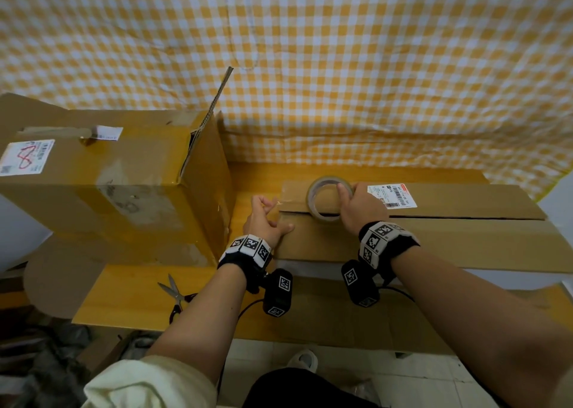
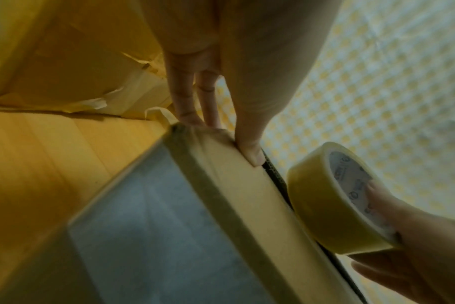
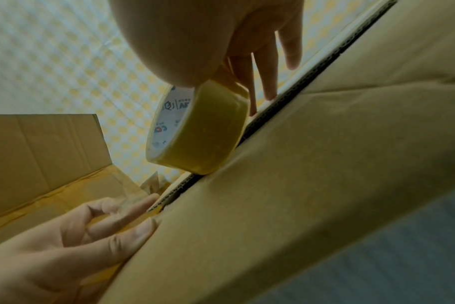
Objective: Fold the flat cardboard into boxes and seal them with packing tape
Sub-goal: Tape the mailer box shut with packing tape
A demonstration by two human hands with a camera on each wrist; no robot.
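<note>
Your head view is bright, evenly lit and bowed at its edges, while both wrist views run dim, yellowish and blurred up close.

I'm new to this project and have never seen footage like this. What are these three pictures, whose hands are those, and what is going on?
No machine here: a person works with bare hands, wearing cameras. The big picture comes from a head camera looking down; the other two come from cameras strapped to each wrist, looking along the fingers.

The right hand holds a tape roll standing on the seam of a cardboard box. The left hand pinches the loose tape end at the box's left edge, thumb pressing the top.

All this sits on a yellow wooden table. A larger, already taped box stands to the left, and scissors lie near the front edge.
</note>
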